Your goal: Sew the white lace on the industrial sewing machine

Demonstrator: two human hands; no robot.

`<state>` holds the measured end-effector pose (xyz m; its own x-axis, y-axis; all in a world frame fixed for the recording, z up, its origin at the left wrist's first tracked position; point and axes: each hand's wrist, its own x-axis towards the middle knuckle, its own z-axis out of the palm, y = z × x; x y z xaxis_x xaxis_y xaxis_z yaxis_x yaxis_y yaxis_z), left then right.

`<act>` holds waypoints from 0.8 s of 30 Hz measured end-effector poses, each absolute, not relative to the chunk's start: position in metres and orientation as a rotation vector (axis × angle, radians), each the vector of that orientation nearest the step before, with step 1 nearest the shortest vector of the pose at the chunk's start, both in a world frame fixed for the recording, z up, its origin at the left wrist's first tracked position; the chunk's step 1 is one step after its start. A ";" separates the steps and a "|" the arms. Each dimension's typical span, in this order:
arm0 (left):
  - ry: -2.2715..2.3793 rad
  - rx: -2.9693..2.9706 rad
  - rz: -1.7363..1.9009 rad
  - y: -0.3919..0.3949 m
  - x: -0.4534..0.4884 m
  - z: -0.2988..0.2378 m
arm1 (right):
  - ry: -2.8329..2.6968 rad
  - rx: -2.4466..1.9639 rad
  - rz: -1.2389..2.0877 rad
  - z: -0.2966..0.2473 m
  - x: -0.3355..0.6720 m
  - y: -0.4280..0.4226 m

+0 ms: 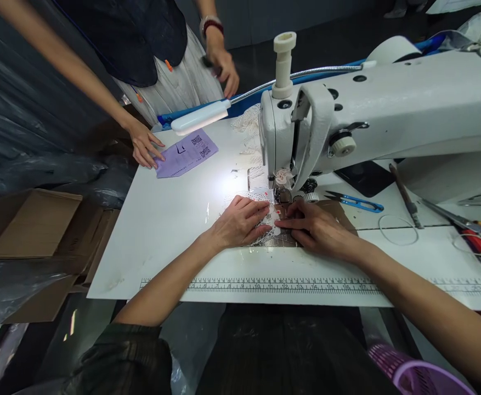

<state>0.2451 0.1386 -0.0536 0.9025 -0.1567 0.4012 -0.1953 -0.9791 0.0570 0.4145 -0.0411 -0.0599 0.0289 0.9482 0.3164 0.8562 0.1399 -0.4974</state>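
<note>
My left hand (240,222) lies flat on a small piece of white lace fabric (267,227) just in front of the needle of a white sewing machine (372,115). Its fingers are stretched out and press the lace down. My right hand (316,227) rests on the same piece from the right, fingers extended and pointing left, fingertips almost touching the left hand's. More lace (248,129) trails behind the machine head. The needle area (281,189) is lit by a lamp.
Another person stands at the table's far left corner, one hand (143,145) on a purple paper slip (186,153). Blue thread snips (355,203), scissors (462,219) and a dark tool (405,195) lie to the right. A printed ruler (281,284) runs along the front edge. Cardboard boxes (34,225) sit left.
</note>
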 end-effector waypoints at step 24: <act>-0.279 2.985 0.592 0.140 0.245 -0.056 | -1.948 -1.689 0.131 -0.060 0.417 -0.042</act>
<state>0.2455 0.1397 -0.0559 0.9084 -0.1616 0.3855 -0.1947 -0.9797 0.0481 0.4168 -0.0422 -0.0599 -0.0565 0.9389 0.3396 0.8850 0.2045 -0.4182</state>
